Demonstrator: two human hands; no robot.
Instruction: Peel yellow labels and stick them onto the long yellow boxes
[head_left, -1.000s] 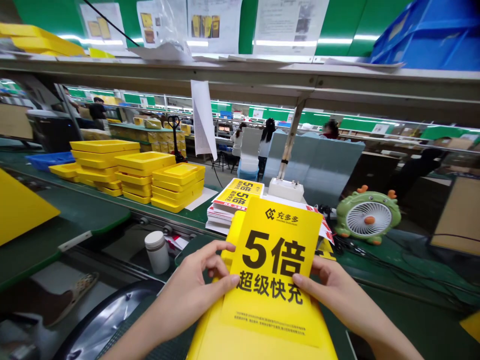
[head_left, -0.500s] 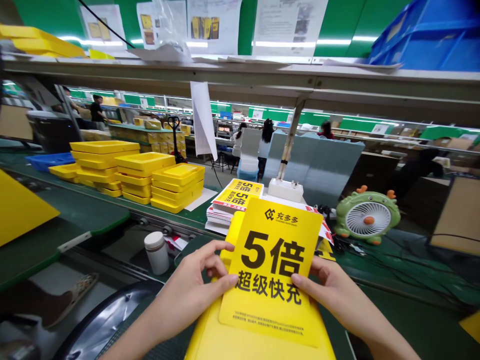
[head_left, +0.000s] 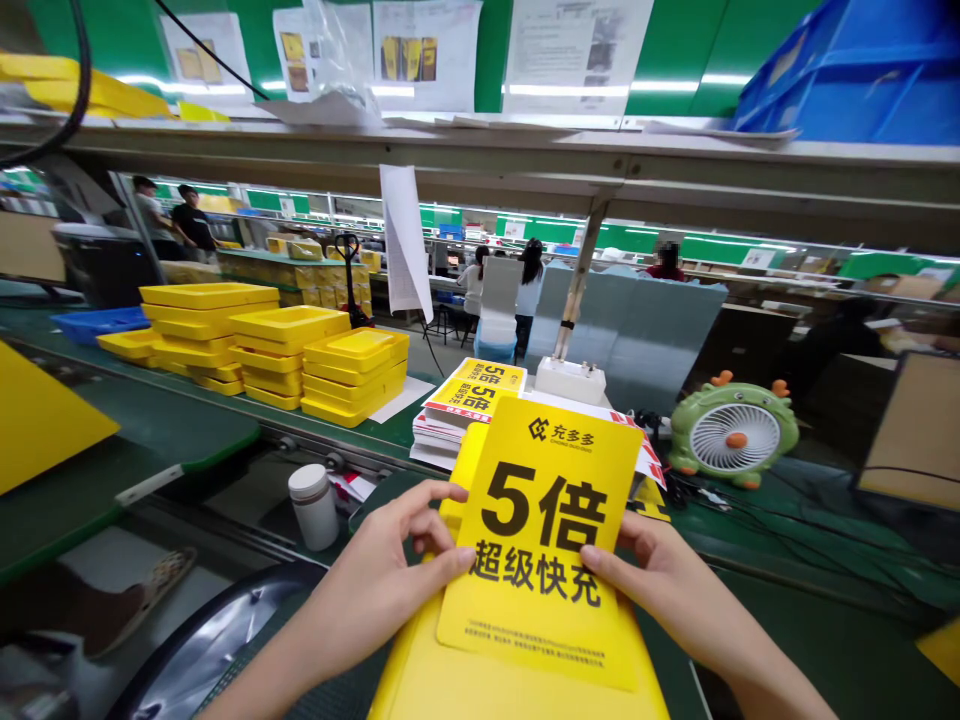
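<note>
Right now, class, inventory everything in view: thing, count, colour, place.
casing: 1, yellow, front centre
printed card: 1, yellow and black, over casing
printed sheets: uncounted, yellow, white, red, behind card
stacked trays: uncounted, yellow, left
shallow tray: 1, blue, far left
lidded jar: 1, white, front left
dragon-shaped fan: 1, green and white, right
block: 1, white, beyond card
shelf: 1, grey, across top
posted papers: 4, white, above shelf
hanging paper: 1, white, below shelf
bin: 1, blue, upper right
people: several, mixed clothing, background
left hand: 1, bare, card's left edge
right hand: 1, bare, card's right edge
</note>
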